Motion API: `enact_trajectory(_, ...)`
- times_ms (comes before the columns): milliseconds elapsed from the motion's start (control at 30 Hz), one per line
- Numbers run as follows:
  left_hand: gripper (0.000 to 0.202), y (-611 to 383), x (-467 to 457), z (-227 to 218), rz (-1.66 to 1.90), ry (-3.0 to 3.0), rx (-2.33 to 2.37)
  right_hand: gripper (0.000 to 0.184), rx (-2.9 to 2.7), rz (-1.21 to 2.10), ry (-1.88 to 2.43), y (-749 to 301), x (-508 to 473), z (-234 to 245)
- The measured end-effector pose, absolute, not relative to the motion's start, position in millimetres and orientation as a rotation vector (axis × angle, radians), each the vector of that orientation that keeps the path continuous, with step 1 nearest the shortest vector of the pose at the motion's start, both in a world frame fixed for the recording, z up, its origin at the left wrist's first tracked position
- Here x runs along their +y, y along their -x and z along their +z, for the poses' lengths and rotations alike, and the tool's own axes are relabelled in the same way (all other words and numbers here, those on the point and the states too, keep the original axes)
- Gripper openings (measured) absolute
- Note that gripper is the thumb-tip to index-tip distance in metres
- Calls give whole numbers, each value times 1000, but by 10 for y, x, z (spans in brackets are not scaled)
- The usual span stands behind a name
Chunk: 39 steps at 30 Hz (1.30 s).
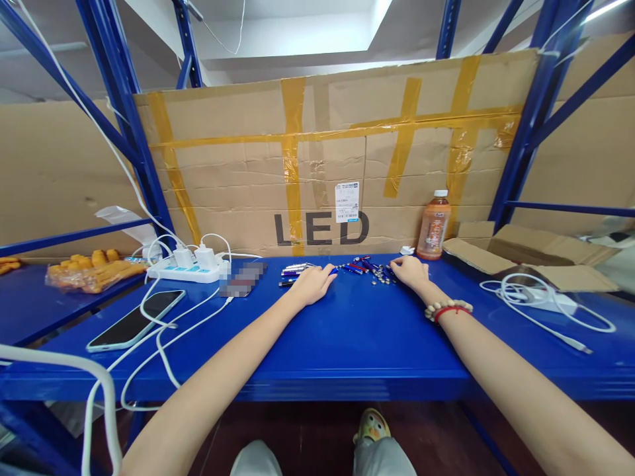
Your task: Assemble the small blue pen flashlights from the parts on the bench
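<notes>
My left hand (313, 285) is closed, with the end of a small blue tube (334, 270) showing at its fingertips. Just behind that hand lie several finished-looking slim tubes (294, 270), silver and dark blue. My right hand (411, 270) reaches to the right side of a pile of small parts, its fingers curled together; what they pinch, if anything, is too small to make out. In the pile are blue and red tubes (355, 268) and small round silver pieces (381, 277), resembling button cells or caps. A beaded bracelet (449, 309) circles my right wrist.
An orange drink bottle (433, 228) stands behind my right hand, near an open cardboard box (496, 254). A white charger cable (546, 304) lies at right. At left are a power strip (191, 270), a phone (137, 320) and loose cables. Cardboard (238, 185) walls the back.
</notes>
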<state>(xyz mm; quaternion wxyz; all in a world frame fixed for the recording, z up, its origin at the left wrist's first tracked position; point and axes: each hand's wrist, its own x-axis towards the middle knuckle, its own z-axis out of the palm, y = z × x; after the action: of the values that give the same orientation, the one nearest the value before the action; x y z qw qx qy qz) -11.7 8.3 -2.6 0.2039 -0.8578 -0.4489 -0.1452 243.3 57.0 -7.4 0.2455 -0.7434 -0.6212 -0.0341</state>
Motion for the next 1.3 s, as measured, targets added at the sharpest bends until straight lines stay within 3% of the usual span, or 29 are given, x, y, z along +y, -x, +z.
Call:
enact_trajectory(167, 32, 120, 66, -17, -416, 2405, -1242, 32, -1624, -219, 1848, -2367, 487, -12)
enact_trajectory(567, 33, 126, 60, -20, -424, 2391, -1238, 24, -1623, -93, 1696, -2134, 306, 79)
enact_trajectory(867, 33, 116, 55, -21, -425, 2388, -1248, 30, -2045, -46, 1603, -1909, 239, 96)
enact_trajectory(1133, 32, 115, 39, -16, -455, 2431, -1228, 29, -2080, -176, 1740, -1817, 200, 102)
enact_trajectory(1300, 29, 120, 28, -15, -469, 2441, -1228, 18, -2079, -154, 1786, -1817, 190, 100)
